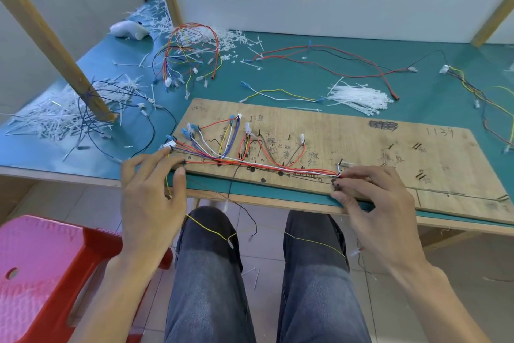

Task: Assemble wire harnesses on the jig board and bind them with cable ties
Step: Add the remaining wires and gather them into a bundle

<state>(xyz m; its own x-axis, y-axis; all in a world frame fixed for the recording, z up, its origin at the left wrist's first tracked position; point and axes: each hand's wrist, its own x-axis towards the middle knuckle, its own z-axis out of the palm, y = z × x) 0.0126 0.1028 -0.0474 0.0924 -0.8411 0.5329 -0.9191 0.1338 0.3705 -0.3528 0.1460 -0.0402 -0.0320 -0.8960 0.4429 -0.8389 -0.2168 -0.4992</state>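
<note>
Wire harness (278, 168) strung on jig board (361, 145), near edge of worktop (306, 75).
Right hand (381, 203) grip pinches its right end; left hand (151, 192) fingers lie on its left end, grip cannot be told.

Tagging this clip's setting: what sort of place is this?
Likely a small wire-harness assembly bench in a workshop: a hand-marked plywood jig board with coloured wires routed on it, a bundle of white cable ties, and heaps of trimmed tie offcuts on the teal mat.
</note>
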